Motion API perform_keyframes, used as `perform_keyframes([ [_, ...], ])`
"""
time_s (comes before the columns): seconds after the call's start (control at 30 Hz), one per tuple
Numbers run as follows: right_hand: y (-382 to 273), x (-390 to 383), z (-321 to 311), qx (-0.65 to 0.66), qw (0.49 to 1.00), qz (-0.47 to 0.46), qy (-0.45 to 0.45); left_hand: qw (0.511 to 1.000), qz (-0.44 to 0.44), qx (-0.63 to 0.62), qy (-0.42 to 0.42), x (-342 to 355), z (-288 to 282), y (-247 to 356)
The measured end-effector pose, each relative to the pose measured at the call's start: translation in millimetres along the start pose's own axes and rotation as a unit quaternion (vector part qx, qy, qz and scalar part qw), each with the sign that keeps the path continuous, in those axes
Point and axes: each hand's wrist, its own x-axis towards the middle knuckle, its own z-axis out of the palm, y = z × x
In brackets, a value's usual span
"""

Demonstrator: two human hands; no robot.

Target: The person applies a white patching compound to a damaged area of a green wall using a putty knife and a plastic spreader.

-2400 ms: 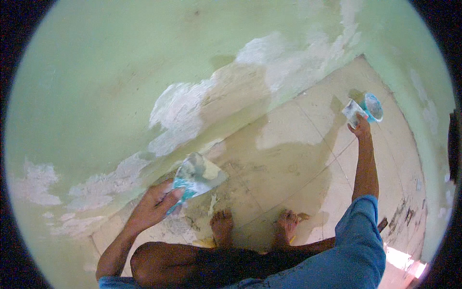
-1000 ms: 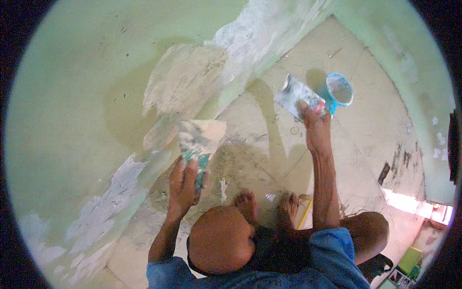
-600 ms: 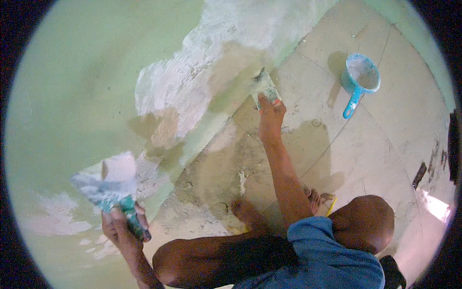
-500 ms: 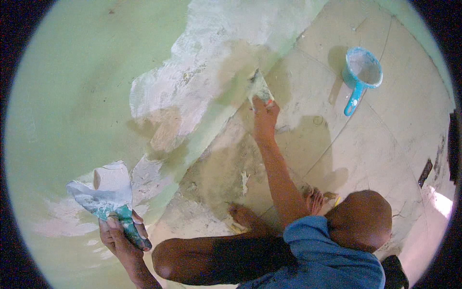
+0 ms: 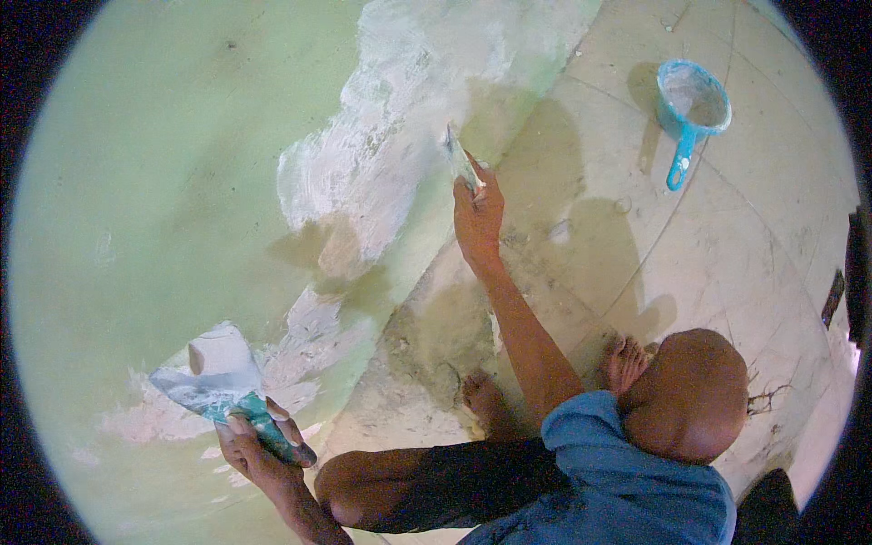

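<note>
My left hand [image 5: 259, 450] is closed on the green handle of a wide putty knife [image 5: 209, 381], whose blade carries white putty. My right hand [image 5: 477, 218] grips a smaller metal spreader [image 5: 461, 159], seen nearly edge-on, at the wet-looking white patch [image 5: 363, 163] on the green wall [image 5: 154, 200]; whether its edge touches the wall I cannot tell. A blue plastic dipper [image 5: 681, 136] with grey-white paste inside stands apart on the tiled floor, handle toward me.
The wall meets the beige, stained floor tiles [image 5: 708, 227] along a diagonal. My bent legs and bare feet [image 5: 625, 363] are at the bottom, near the wall. A dark strip [image 5: 831, 295] shows at the far right.
My right hand has left the dipper and moved leftward to the wall patch, its spreader turned edge-on. My left hand with the loaded knife has moved down to the lower left.
</note>
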Motion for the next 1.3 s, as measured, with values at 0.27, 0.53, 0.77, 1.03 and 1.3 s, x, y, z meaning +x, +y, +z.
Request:
perform_keyframes([
  [0.27,3,-25,65,-0.213,0.969,-0.114,0.045,0.999,0.003,-0.007,0.043,18,-39,-49],
  [0.53,-6,-104,65,-0.157,0.974,0.013,-0.160,0.997,0.024,-0.044,0.050,30,-59,-78],
  [0.77,28,-12,29,-0.172,0.983,-0.043,0.046,0.998,0.010,-0.049,0.049,28,-66,-83],
  [1.03,5,-21,53,-0.261,0.954,-0.146,-0.018,0.998,-0.036,-0.026,0.042,27,-78,-88],
  [1.3,24,-123,82,-0.281,0.923,-0.214,-0.151,0.998,-0.023,-0.051,0.041,29,-65,-79],
])
